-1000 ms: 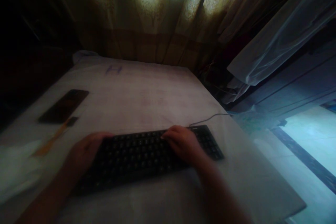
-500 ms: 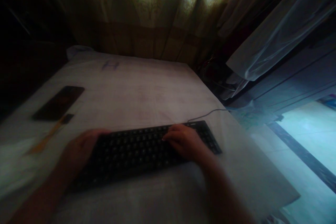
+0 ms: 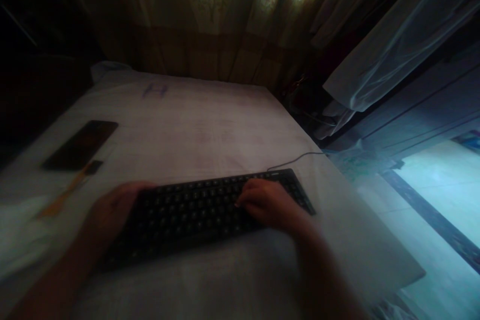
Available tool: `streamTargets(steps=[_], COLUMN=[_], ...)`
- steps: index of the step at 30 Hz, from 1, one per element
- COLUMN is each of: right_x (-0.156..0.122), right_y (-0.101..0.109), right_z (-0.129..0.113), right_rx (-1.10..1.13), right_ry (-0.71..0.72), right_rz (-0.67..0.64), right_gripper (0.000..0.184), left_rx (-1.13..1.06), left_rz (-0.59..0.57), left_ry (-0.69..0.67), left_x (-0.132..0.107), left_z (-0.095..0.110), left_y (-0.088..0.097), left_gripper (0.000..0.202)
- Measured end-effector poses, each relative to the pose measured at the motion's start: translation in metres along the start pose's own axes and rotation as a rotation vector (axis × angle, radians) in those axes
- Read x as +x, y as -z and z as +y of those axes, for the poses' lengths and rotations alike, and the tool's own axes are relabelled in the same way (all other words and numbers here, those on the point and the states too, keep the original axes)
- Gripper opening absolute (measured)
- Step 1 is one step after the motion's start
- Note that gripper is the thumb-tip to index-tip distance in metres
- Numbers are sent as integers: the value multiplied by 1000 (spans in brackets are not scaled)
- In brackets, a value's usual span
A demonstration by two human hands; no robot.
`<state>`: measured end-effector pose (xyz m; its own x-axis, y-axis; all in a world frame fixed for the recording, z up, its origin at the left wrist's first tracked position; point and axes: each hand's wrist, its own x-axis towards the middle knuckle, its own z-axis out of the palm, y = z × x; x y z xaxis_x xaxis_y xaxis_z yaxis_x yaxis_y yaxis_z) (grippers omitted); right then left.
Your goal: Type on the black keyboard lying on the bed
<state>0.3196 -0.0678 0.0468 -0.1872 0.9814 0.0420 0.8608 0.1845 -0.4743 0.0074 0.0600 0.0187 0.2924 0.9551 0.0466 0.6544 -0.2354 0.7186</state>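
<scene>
A black keyboard (image 3: 195,212) lies at a slight slant on the covered table. My left hand (image 3: 114,207) is closed around its left end, fingers at the far corner. Over the right-hand part of the keys rests my right hand (image 3: 264,202), its fingers curled and pressed together. A small pale spot shows at those fingertips; whether it is a nail or a held thing is too blurred to tell. The keyboard's thin cable (image 3: 292,161) runs from its back edge off the table's right side.
A dark phone (image 3: 80,145) and a thin orange-handled tool (image 3: 65,195) with a dark end lie on the left. Something whitish and crumpled (image 3: 22,235) is nearer me. Curtains (image 3: 210,10) hang behind the table. Beyond its right edge (image 3: 360,200) is a pale floor.
My right hand has shifted slightly to the right over the keys. The left hand keeps its place on the keyboard's end. The whole view has moved a little.
</scene>
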Motion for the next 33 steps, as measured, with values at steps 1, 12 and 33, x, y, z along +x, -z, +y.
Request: streamTargets(steps=[1,12,33], right_x=[0,-3,-6], right_y=[0,4,5], right_z=[0,-4,-13], right_rx=[5,50,78], right_ry=[-2,-2,5], right_rz=[-2,-72,-180], right_gripper=[26,26,28], left_rx=[-1,-20,-29], left_rz=[-2,-3,7], left_ry=[7,7,27], left_x=[0,1,1], left_z=[-1,-3,-2], left_y=[0,-1,-1], left_gripper=[59,59,58])
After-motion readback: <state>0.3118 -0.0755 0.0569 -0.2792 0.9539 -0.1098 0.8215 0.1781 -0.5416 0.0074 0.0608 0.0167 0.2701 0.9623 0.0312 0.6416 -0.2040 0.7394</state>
